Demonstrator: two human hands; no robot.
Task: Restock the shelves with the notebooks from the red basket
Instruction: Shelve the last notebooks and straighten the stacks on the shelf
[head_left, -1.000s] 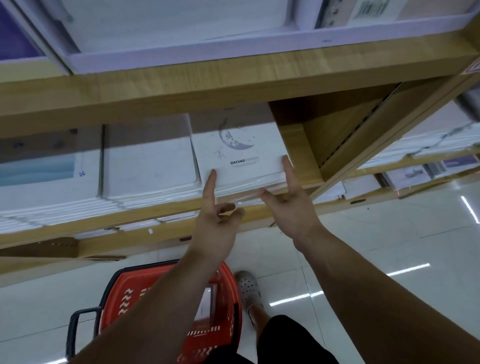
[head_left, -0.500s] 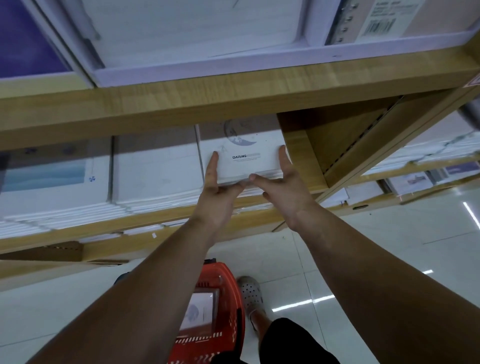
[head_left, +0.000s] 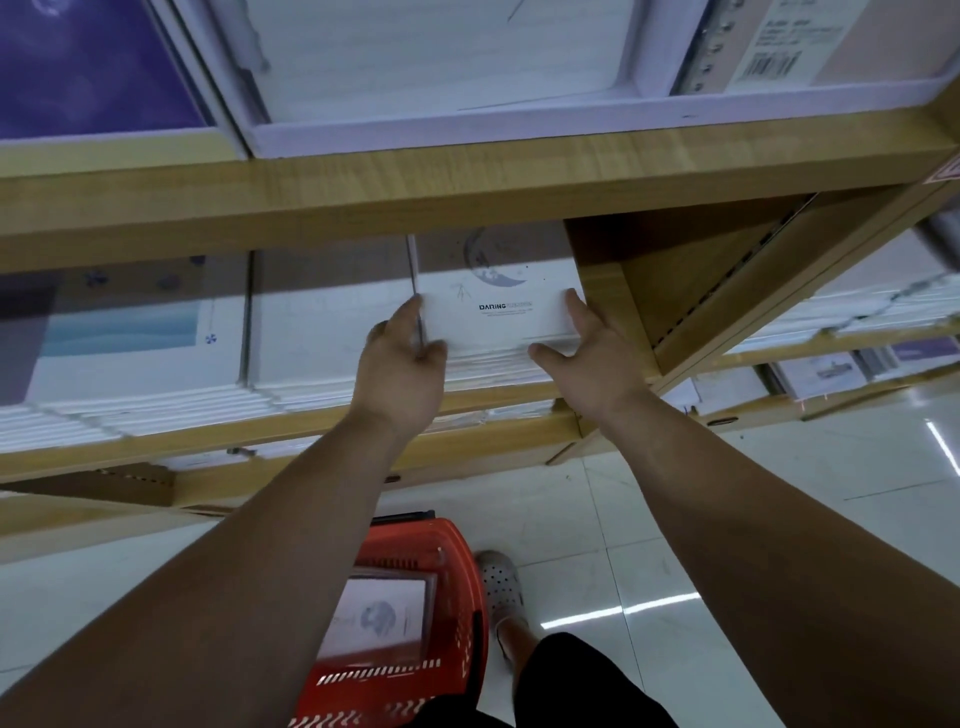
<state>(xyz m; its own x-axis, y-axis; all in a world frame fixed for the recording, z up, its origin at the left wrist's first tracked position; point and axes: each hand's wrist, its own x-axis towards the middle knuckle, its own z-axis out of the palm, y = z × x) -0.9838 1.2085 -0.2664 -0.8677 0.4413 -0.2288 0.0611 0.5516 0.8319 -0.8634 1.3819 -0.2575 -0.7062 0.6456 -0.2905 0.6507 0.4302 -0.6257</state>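
Note:
A white notebook with a moon drawing and the word DARING lies on top of a white stack on the middle wooden shelf. My left hand grips the stack's left front corner. My right hand holds its right front corner, fingers along the side. On the floor below stands the red basket with another moon notebook inside, partly hidden by my left forearm.
Two more white notebook stacks fill the shelf to the left. A bare wooden gap lies right of the held stack, beside the shelf's side panel. The upper shelf carries purple and white books. A grey shoe stands beside the basket.
Both hands have slid forward from the stack's front edge to grip its two front corners, and the stack has moved deeper onto the shelf. The view has shifted closer.

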